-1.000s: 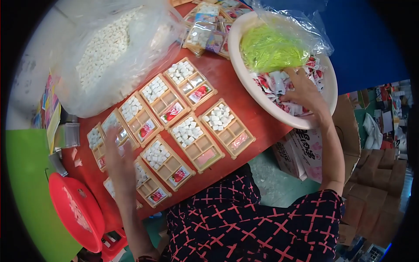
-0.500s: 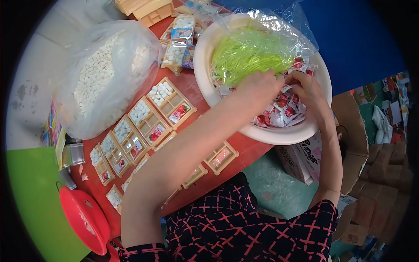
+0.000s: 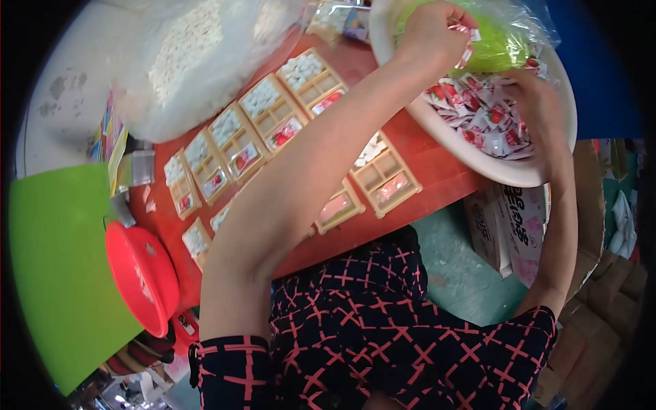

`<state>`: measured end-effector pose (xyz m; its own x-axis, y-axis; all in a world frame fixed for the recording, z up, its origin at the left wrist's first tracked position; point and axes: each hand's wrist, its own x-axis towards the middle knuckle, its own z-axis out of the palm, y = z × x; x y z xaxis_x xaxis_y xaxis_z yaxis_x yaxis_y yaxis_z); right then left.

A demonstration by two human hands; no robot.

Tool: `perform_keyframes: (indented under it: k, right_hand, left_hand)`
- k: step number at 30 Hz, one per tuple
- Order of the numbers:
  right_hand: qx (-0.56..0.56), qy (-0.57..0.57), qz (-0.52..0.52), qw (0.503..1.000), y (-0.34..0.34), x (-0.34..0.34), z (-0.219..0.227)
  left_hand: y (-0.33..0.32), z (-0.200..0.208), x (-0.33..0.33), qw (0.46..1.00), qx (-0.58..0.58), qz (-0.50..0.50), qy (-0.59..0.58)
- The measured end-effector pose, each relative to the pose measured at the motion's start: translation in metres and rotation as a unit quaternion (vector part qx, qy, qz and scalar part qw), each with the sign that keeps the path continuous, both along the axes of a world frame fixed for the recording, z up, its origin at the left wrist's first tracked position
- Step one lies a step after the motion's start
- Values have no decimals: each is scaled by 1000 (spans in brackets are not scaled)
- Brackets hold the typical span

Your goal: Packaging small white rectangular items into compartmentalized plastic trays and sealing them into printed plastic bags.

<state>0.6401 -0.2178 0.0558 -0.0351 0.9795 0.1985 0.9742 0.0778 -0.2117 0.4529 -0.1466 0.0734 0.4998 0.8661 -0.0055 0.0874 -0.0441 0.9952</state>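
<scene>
My left hand (image 3: 434, 37) is closed on small strawberry-printed packets (image 3: 470, 44), above the left side of a white basin (image 3: 471, 156). My right hand (image 3: 536, 92) reaches into the basin, over a heap of the same kind of packets (image 3: 478, 113); its fingers are blurred. A bundle of bright green strands (image 3: 502, 51) in clear plastic lies in the basin's far part. Below my left forearm stand rows of tan compartment trays (image 3: 321, 85). Many hold white pellets (image 3: 260, 99), and several also hold a strawberry packet (image 3: 283, 132). Two nearer trays have pinkish packets (image 3: 393, 188).
A clear bag of white pellets (image 3: 184, 55) bulges at the far left of the red table (image 3: 437, 154). A red bowl (image 3: 140, 273) sits by the left edge. Wrapped trays (image 3: 335, 19) lie at the back; cardboard boxes (image 3: 506, 225) stand below on the right.
The view has shifted, so the table sits higher and further right. My left hand has lifted away from the heap with packets in it, parting from my right hand, which stays at the basin.
</scene>
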Motion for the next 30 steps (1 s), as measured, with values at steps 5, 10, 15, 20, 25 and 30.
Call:
perform_keyframes:
  k: [5,10,15,20,25,30]
  right_hand:
    - [217,87,76,969,-69,-58,30]
    - [124,16,226,966,-124,-124,-20]
    - [76,-38,230,970,-121,-143,-53]
    - [43,84,197,976,-126,-151,-47]
    - [-178,561,136,797,-115,-212,-33]
    - [-315,601,49,733,-107,-213,-39]
  left_hand:
    - [-30,9,-63,980,-99,84,-152]
    - [-96,-9,-141,926,-224,167,-256]
    - [-164,-49,-180,870,-335,262,-250]
    - [-191,-62,-193,893,-327,262,-162]
    - [-199,-57,-187,951,-203,204,-109]
    - [-210,-63,-207,957,-175,214,-82]
